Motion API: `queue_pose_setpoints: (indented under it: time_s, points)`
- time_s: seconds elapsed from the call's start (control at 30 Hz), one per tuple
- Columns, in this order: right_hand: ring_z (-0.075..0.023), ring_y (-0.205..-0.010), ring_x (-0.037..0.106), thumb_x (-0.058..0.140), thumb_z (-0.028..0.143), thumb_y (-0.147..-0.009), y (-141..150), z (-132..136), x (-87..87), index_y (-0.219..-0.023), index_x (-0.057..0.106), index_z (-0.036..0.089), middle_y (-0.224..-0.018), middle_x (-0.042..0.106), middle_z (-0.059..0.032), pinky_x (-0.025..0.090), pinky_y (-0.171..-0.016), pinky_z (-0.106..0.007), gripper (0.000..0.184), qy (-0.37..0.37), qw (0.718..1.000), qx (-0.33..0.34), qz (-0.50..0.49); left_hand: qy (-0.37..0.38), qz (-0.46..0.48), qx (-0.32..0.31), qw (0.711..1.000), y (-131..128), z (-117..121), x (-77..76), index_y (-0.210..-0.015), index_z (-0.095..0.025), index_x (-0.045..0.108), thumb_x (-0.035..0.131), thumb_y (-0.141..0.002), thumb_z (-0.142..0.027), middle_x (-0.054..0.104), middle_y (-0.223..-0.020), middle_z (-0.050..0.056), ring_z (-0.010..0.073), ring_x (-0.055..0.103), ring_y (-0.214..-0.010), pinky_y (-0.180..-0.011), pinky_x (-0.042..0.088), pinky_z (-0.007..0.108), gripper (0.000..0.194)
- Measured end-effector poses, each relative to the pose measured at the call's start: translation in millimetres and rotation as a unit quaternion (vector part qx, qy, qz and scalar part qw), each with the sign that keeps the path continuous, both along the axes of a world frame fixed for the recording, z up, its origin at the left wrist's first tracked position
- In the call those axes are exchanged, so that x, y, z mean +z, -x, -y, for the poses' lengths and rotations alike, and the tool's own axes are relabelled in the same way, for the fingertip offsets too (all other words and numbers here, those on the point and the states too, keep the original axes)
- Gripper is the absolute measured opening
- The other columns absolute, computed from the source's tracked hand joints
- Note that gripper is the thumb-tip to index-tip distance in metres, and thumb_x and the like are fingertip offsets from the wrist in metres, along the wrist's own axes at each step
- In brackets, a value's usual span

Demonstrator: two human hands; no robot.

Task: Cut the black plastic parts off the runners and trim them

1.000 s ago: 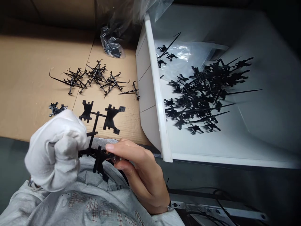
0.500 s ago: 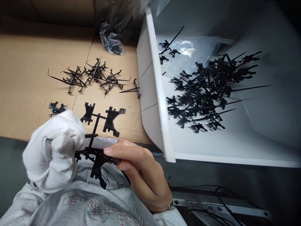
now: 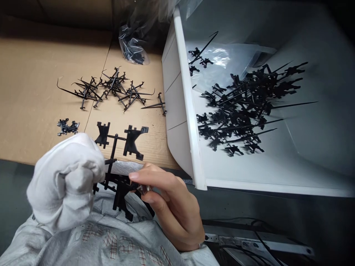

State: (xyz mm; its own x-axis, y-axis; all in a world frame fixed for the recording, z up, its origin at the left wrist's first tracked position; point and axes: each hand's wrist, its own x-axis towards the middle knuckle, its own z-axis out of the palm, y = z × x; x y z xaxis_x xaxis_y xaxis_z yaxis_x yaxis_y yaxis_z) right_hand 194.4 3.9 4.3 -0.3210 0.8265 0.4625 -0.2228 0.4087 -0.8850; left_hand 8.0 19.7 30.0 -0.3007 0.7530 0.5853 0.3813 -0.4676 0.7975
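Observation:
My left hand (image 3: 65, 183), in a white cloth glove, is closed in a fist around the stem of a black plastic sprue (image 3: 118, 147) that carries several flat moulded parts. My bare right hand (image 3: 169, 207) is closed in a pinch at the sprue's lower part (image 3: 122, 194), and a small metal tool tip (image 3: 145, 189) shows between its fingers. Both hands are close to my chest, above a grey sweatshirt.
Cardboard sheet (image 3: 27, 92) covers the bench, bearing a heap of stripped black runners (image 3: 111, 90) and a few small loose parts (image 3: 66, 126). A clear bag of parts (image 3: 133, 48) lies behind. At the right, a white bin (image 3: 188, 122) holds a pile of black sprues (image 3: 244, 111).
The hands shifted slightly; the sprue's lower part has turned a little under my right fingers. Everything on the cardboard and in the bin stays put.

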Motion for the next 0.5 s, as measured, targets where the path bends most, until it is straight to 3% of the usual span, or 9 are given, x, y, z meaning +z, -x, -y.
queue_pose_setpoints:
  time_s: [0.1,0.2,0.27,0.3,0.33,0.4,0.43,0.5]
  points:
    - [-0.0208,-0.082,0.072,0.059,0.021,-0.111,-0.4,-1.0,0.4,-0.141,0.069,0.024,-0.098,0.08,-0.0067,0.06,-0.076,-0.034,0.031,-0.014,1.0,-0.003,0.016,0.014,0.009,-0.012,1.0,-8.5,-3.5,7.2,-0.073,-0.031,0.072,0.09,-0.075,-0.063,0.058,-0.06,0.007,0.0305,0.061,-0.059,-0.045,0.05,0.043,0.037]
    - [-0.0214,-0.084,0.074,0.059,0.021,-0.111,-0.7,-0.3,2.2,-0.14,0.069,0.025,-0.102,0.082,-0.0068,0.062,-0.077,-0.035,0.03,-0.013,1.0,-0.006,0.027,0.044,0.004,-0.056,0.997,2.3,-2.2,16.4,-0.066,-0.029,0.071,0.083,-0.085,-0.063,0.055,-0.053,0.004,0.0233,0.053,-0.047,-0.037,0.042,0.037,0.04]
    - [-0.0217,-0.089,0.076,0.058,0.021,-0.112,-0.5,0.9,3.3,-0.139,0.07,0.025,-0.106,0.083,-0.0073,0.063,-0.081,-0.035,0.029,0.006,1.0,-0.009,0.024,0.089,-0.029,-0.113,0.989,19.4,-0.8,23.1,-0.061,-0.028,0.072,0.071,-0.096,-0.065,0.054,-0.049,0.003,0.0192,0.049,-0.04,-0.034,0.04,0.034,0.051]
    - [-0.0216,-0.09,0.077,0.058,0.021,-0.112,-0.4,1.5,3.6,-0.138,0.07,0.025,-0.107,0.083,-0.0072,0.064,-0.082,-0.035,0.029,0.015,1.0,-0.011,0.019,0.137,-0.065,-0.152,0.977,28.4,-0.7,26.3,-0.062,-0.028,0.075,0.062,-0.099,-0.069,0.057,-0.049,0.004,0.0199,0.055,-0.042,-0.038,0.047,0.035,0.057]
    - [-0.0214,-0.091,0.078,0.058,0.022,-0.112,-0.2,1.9,3.7,-0.138,0.071,0.026,-0.107,0.083,-0.0069,0.064,-0.082,-0.035,0.029,0.024,1.0,-0.011,0.014,0.175,-0.086,-0.211,0.958,36.0,-1.2,29.0,-0.065,-0.029,0.078,0.06,-0.098,-0.073,0.061,-0.05,0.005,0.021,0.059,-0.043,-0.04,0.052,0.036,0.058]
    - [-0.0215,-0.095,0.079,0.058,0.023,-0.112,0.0,2.1,3.3,-0.137,0.072,0.027,-0.108,0.083,-0.0066,0.066,-0.083,-0.034,0.029,0.039,0.999,-0.01,0.004,0.219,-0.102,-0.266,0.933,42.4,-2.7,32.1,-0.068,-0.03,0.08,0.06,-0.096,-0.077,0.066,-0.052,0.005,0.0209,0.063,-0.044,-0.042,0.056,0.034,0.058]
    - [-0.0218,-0.097,0.08,0.058,0.023,-0.112,0.0,2.0,2.9,-0.137,0.072,0.028,-0.109,0.083,-0.0066,0.067,-0.084,-0.034,0.029,0.045,0.999,-0.01,-0.001,0.209,-0.1,-0.256,0.939,40.3,-3.1,32.1,-0.065,-0.029,0.079,0.061,-0.096,-0.075,0.065,-0.051,0.004,0.0198,0.062,-0.042,-0.04,0.055,0.033,0.058]
    - [-0.0223,-0.1,0.081,0.06,0.024,-0.112,-0.1,1.8,2.6,-0.136,0.072,0.029,-0.111,0.083,-0.0064,0.068,-0.085,-0.035,0.028,0.058,0.998,-0.001,-0.006,0.153,-0.085,-0.171,0.97,27.4,-2.2,29.7,-0.056,-0.026,0.071,0.066,-0.096,-0.07,0.058,-0.046,0.003,0.0175,0.056,-0.038,-0.036,0.048,0.031,0.06]
